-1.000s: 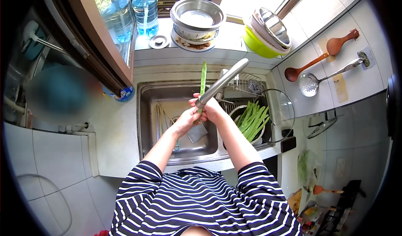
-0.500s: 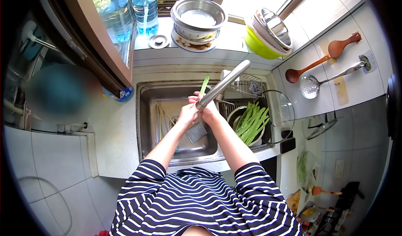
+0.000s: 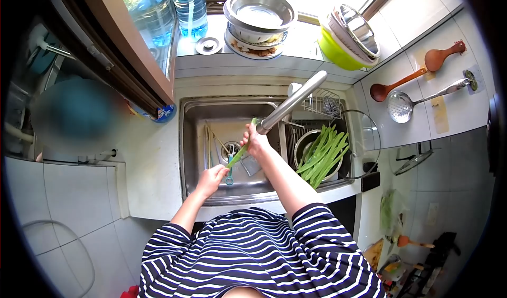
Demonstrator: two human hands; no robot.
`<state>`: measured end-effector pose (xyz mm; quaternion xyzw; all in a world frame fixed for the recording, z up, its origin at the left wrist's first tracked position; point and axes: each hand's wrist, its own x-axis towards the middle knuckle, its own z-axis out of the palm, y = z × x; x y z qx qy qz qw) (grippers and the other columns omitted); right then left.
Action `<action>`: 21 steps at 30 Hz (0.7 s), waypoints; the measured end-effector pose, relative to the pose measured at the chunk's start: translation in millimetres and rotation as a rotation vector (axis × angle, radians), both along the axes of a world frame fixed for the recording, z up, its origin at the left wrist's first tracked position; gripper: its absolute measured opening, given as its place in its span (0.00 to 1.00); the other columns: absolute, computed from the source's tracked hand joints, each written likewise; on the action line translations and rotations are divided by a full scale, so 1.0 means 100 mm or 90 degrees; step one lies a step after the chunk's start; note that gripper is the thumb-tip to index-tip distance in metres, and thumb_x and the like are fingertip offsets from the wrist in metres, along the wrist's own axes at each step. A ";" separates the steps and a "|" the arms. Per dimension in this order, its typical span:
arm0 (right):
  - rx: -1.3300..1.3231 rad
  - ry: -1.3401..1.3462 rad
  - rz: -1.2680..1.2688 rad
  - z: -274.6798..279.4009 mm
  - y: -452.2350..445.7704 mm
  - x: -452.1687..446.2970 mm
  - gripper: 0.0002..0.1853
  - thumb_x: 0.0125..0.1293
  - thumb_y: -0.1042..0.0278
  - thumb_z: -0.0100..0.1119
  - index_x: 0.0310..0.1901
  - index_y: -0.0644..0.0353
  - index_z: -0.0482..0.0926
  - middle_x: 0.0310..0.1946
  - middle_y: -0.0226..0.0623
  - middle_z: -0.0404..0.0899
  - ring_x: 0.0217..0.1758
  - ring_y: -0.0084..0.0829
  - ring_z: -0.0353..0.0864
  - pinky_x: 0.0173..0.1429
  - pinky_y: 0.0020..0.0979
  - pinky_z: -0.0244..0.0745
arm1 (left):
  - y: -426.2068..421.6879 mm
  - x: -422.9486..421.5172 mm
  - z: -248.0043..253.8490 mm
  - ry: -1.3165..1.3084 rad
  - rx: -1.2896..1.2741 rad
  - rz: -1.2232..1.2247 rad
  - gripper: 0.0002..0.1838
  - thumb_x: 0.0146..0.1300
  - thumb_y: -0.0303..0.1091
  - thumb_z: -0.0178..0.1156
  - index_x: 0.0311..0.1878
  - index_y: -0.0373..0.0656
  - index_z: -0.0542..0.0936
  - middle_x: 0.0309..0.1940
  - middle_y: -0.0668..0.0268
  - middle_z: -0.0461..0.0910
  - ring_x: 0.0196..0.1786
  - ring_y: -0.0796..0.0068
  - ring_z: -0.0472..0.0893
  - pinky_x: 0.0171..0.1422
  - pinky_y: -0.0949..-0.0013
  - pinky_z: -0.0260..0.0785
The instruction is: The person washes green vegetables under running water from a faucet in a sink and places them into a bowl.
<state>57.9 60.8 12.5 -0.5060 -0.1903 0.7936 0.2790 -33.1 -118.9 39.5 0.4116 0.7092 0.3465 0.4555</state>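
Note:
A long, narrow green leaf (image 3: 238,156) stretches diagonally over the sink basin (image 3: 196,119) between my two hands. The fingers of my left hand (image 3: 212,180) pinch its lower end. My right hand (image 3: 257,142) is closed around its upper part, just below the mouth of the metal faucet (image 3: 293,103). Beneath the leaf, a teal-handled tool (image 3: 229,174) lies near the drain, partly covered. More green leaves (image 3: 323,155) are heaped in a round metal bowl (image 3: 302,141) to the right of my right forearm.
Chopsticks (image 3: 207,146) lean in the basin's left side. A wire rack (image 3: 320,101) and a glass lid (image 3: 379,139) stand by the bowl. Stacked bowls (image 3: 260,12), a green basin (image 3: 338,52) and a water bottle (image 3: 191,12) sit on the sill. Ladles (image 3: 400,108) hang at right.
My left hand has moved down and left, away from my right hand. The leaf, upright above the hands before, now slants between them over the basin. The view has shifted slightly.

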 end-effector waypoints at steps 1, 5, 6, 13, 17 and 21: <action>0.037 -0.013 0.056 0.04 -0.04 0.01 0.17 0.66 0.48 0.44 0.33 0.56 0.65 0.13 0.25 0.59 0.13 0.21 0.58 0.19 0.26 0.62 | -0.01 -0.03 0.05 0.058 -0.043 -0.043 0.14 0.62 0.45 0.50 0.34 0.45 0.78 0.22 0.61 0.77 0.28 0.63 0.78 0.31 0.66 0.66; 0.093 -0.030 0.090 0.01 -0.13 0.01 0.14 0.67 0.52 0.43 0.37 0.55 0.65 0.15 0.27 0.61 0.13 0.22 0.59 0.19 0.25 0.63 | 0.00 -0.02 -0.20 0.096 -0.055 -0.060 0.13 0.62 0.42 0.50 0.40 0.43 0.76 0.30 0.60 0.78 0.33 0.64 0.77 0.37 0.70 0.67; 0.107 -0.032 0.075 0.01 -0.15 0.01 0.12 0.67 0.54 0.43 0.38 0.55 0.65 0.16 0.28 0.62 0.14 0.22 0.61 0.20 0.25 0.65 | 0.02 0.02 -0.35 0.103 -0.015 -0.054 0.13 0.62 0.41 0.50 0.42 0.43 0.75 0.32 0.60 0.78 0.35 0.65 0.77 0.39 0.70 0.67; 0.170 0.021 -0.025 0.00 -0.20 0.03 0.07 0.67 0.67 0.42 0.45 0.56 0.63 0.23 0.32 0.67 0.19 0.24 0.69 0.24 0.26 0.72 | 0.49 0.35 -0.62 -0.202 0.114 0.031 0.11 0.64 0.34 0.47 0.44 0.38 0.72 0.32 0.65 0.75 0.34 0.77 0.72 0.43 0.74 0.65; 0.247 -0.138 0.058 0.11 -0.17 0.03 0.06 0.68 0.64 0.42 0.40 0.55 0.65 0.20 0.27 0.64 0.16 0.18 0.64 0.19 0.25 0.70 | 0.54 0.42 -0.56 -0.243 0.114 0.035 0.09 0.65 0.32 0.46 0.43 0.38 0.72 0.31 0.67 0.74 0.30 0.80 0.69 0.40 0.76 0.65; 0.284 -0.284 0.183 0.28 -0.14 0.03 0.16 0.67 0.53 0.41 0.32 0.57 0.67 0.14 0.26 0.61 0.11 0.20 0.60 0.14 0.25 0.63 | 0.49 0.42 -0.47 -0.238 0.122 0.049 0.09 0.65 0.32 0.46 0.42 0.38 0.72 0.30 0.67 0.74 0.30 0.80 0.70 0.39 0.76 0.65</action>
